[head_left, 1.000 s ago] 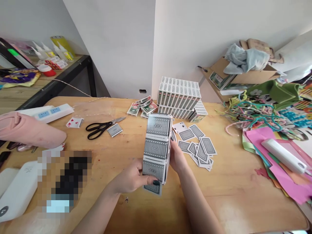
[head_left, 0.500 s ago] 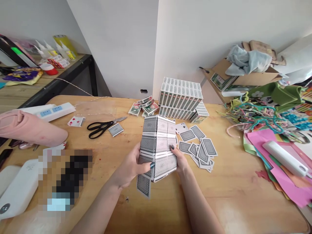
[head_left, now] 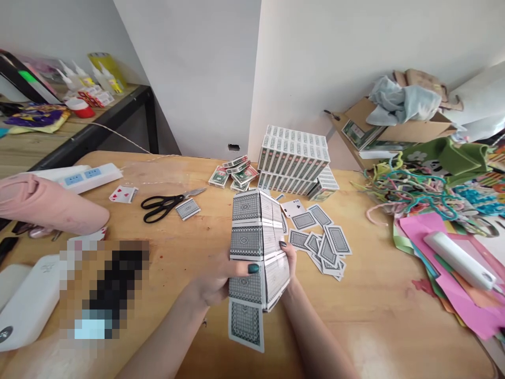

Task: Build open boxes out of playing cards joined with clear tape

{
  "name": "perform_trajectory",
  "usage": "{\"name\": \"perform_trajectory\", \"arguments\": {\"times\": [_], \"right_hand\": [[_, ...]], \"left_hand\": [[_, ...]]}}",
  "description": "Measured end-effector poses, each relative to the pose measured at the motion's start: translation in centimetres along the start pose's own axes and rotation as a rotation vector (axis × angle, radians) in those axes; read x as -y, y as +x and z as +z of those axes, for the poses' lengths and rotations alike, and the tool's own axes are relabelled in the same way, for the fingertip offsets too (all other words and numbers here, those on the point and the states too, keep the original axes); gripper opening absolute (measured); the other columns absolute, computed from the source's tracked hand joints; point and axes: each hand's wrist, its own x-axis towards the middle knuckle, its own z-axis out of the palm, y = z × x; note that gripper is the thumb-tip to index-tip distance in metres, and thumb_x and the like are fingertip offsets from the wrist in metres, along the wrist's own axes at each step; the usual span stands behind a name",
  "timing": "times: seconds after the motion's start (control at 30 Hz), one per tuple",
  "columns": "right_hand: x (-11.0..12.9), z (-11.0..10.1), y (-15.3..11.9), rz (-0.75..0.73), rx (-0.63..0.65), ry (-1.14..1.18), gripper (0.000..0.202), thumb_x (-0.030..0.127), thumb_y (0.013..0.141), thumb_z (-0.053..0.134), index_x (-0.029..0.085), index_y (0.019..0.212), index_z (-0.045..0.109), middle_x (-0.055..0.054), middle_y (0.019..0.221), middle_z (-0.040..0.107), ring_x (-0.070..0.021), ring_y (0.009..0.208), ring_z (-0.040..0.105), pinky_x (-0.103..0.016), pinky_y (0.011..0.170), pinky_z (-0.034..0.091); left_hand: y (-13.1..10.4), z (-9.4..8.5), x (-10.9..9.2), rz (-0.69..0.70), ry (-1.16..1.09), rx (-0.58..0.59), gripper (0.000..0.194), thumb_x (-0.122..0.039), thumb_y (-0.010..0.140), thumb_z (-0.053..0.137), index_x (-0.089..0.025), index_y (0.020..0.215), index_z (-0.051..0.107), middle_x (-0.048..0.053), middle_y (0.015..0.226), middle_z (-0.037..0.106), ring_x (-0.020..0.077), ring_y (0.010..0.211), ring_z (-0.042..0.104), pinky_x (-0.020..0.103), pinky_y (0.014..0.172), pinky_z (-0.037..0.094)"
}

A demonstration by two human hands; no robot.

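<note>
Holding one card-covered block above the near middle of the table, I have its long axis running away from me, one edge toward me and two sides showing. Three card backs line the left side; one single card sticks out from the near end, pointing toward me. My left hand is part-open around the block, thumb pressed flat on the left side; my right hand is part-open on the right side, thumb at its edge. Beyond, to the right, lie the loose cards, overlapping too much to count. Left of the block are one pair of scissors and one patterned piece beside it. Farthest, a stack of card boxes stands before the wall.
</note>
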Motion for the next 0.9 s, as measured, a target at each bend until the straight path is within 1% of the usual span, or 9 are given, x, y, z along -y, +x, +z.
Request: {"name": "perform_trajectory", "arguments": {"times": [0.07, 0.17, 0.33, 0.4, 0.5, 0.6, 0.73, 0.8, 0.9], "right_hand": [[0.5, -0.4, -0.1, -0.015, 0.003, -0.051, 0.031, 0.044, 0.057, 0.058, 0.021, 0.07, 0.073, -0.008, 0.077, 0.074, -0.0341, 0.082, 0.066, -0.046, 0.071, 0.051], [1.2, -0.8, -0.2, -0.025, 0.135, -0.126, 0.03, 0.034, 0.049, 0.064, 0.018, 0.073, 0.073, -0.009, 0.079, 0.074, -0.0344, 0.085, 0.066, -0.046, 0.075, 0.05], [3.0, -0.4, -0.3, -0.131, 0.316, -0.285, 0.045, 0.037, 0.048, 0.076, 0.02, 0.089, 0.071, -0.009, 0.095, 0.072, -0.0344, 0.101, 0.062, -0.045, 0.086, 0.046], [4.5, 0.5, -0.7, -0.248, 0.299, -0.345, 0.05, 0.048, 0.052, 0.076, 0.021, 0.093, 0.071, -0.011, 0.107, 0.069, -0.0352, 0.109, 0.057, -0.046, 0.091, 0.043], [7.5, 2.7, -2.0, -0.585, 0.231, -0.541, 0.064, 0.055, 0.061, 0.071, 0.026, 0.118, 0.063, -0.008, 0.13, 0.058, -0.0337, 0.124, 0.047, -0.047, 0.103, 0.035], [10.2, 5.1, -3.4, -0.87, 0.211, -0.813, 0.059, 0.055, 0.071, 0.064, 0.029, 0.125, 0.06, -0.003, 0.135, 0.054, -0.0338, 0.132, 0.037, -0.05, 0.11, 0.022], [11.0, 7.3, -3.9, -0.924, 0.453, -1.112, 0.037, 0.041, 0.092, 0.039, 0.028, 0.109, 0.069, -0.004, 0.105, 0.068, -0.0268, 0.105, 0.059, -0.048, 0.102, 0.032], [10.4, 7.8, -3.3, -1.035, 0.419, -1.159, 0.041, 0.034, 0.094, 0.031, 0.024, 0.105, 0.069, -0.006, 0.096, 0.068, -0.0231, 0.091, 0.061, -0.043, 0.088, 0.042], [9.2, 8.1, -2.2, -1.256, 0.321, -1.17, 0.041, 0.028, 0.094, 0.028, 0.018, 0.098, 0.067, -0.009, 0.088, 0.066, -0.0212, 0.08, 0.06, -0.039, 0.074, 0.045]], "left_hand": [[0.3, -0.7, -1.1, 0.09, 0.057, -0.048, 0.044, -0.025, 0.064, 0.076, -0.015, 0.105, 0.064, 0.011, 0.103, 0.07, 0.0247, 0.094, 0.065, 0.03, 0.075, 0.05], [0.4, -1.4, -3.3, 0.249, 0.139, -0.118, 0.047, -0.03, 0.063, 0.078, -0.016, 0.106, 0.064, 0.009, 0.104, 0.07, 0.0237, 0.096, 0.064, 0.03, 0.08, 0.049], [-0.4, -0.7, -5.8, 0.199, 0.38, -0.056, 0.037, -0.034, 0.064, 0.078, -0.013, 0.092, 0.069, 0.007, 0.087, 0.071, 0.0193, 0.08, 0.064, 0.026, 0.07, 0.049], [-0.6, -0.1, -5.8, 0.16, 0.457, -0.02, 0.033, -0.035, 0.064, 0.078, -0.013, 0.087, 0.069, 0.005, 0.08, 0.069, 0.0172, 0.074, 0.062, 0.025, 0.065, 0.047], [-0.7, 0.7, -5.5, 0.103, 0.515, 0.006, 0.03, -0.037, 0.066, 0.075, -0.013, 0.082, 0.066, 0.002, 0.071, 0.063, 0.0136, 0.064, 0.055, 0.023, 0.056, 0.042], [-0.5, 1.5, -5.4, 0.112, 0.557, 0.02, 0.025, -0.036, 0.07, 0.072, -0.014, 0.074, 0.061, -0.001, 0.063, 0.054, 0.0096, 0.056, 0.046, 0.021, 0.05, 0.035], [-0.2, 2.9, -5.9, 0.197, 0.6, -0.034, 0.02, -0.032, 0.077, 0.062, -0.015, 0.069, 0.054, -0.003, 0.06, 0.045, 0.0081, 0.055, 0.04, 0.02, 0.049, 0.031], [-0.2, 3.5, -6.2, 0.243, 0.653, -0.14, 0.016, -0.03, 0.08, 0.057, -0.016, 0.072, 0.054, -0.003, 0.063, 0.045, 0.0087, 0.056, 0.04, 0.021, 0.05, 0.032], [-0.2, 4.2, -6.0, 0.353, 0.739, -0.289, 0.016, -0.027, 0.081, 0.055, -0.017, 0.069, 0.048, -0.004, 0.063, 0.042, 0.0085, 0.058, 0.038, 0.021, 0.05, 0.031]]}}
